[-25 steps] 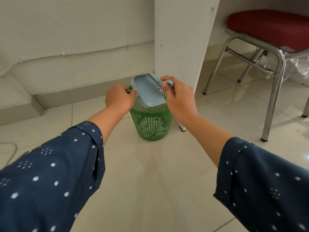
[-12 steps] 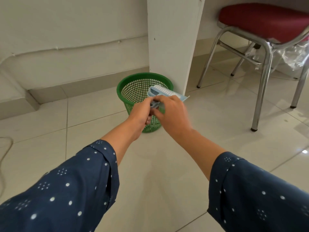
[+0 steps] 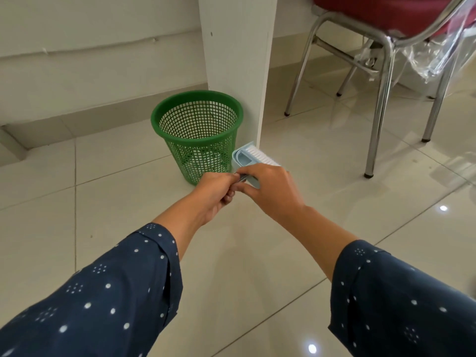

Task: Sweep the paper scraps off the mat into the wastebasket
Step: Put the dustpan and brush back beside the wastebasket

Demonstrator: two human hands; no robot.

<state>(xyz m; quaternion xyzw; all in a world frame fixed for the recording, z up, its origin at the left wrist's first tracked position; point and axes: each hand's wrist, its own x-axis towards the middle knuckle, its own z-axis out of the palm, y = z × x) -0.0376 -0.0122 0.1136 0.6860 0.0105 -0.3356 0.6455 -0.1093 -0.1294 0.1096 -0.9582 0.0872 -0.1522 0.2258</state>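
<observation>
A green mesh wastebasket (image 3: 197, 117) stands on the tiled floor against a white table leg. White scraps show faintly through its mesh near the bottom. In front of it, to its right, my right hand (image 3: 270, 191) grips a light blue dustpan with a white-bristled brush (image 3: 246, 157) nested in it. My left hand (image 3: 215, 191) pinches the near end of the same set, by its handle. Both hands are below the basket's rim. No mat is in view.
A white table leg (image 3: 237, 60) rises right behind the basket. A chrome chair (image 3: 383, 81) with a red seat and a clear plastic cover stands at the right. A low white wall ledge (image 3: 77, 73) runs along the back. Glossy floor tiles (image 3: 244, 266) lie under my arms.
One second ago the dustpan was tipped over the basket's mouth. Both hands have since drawn it back toward me and down, with the brush now nested in it.
</observation>
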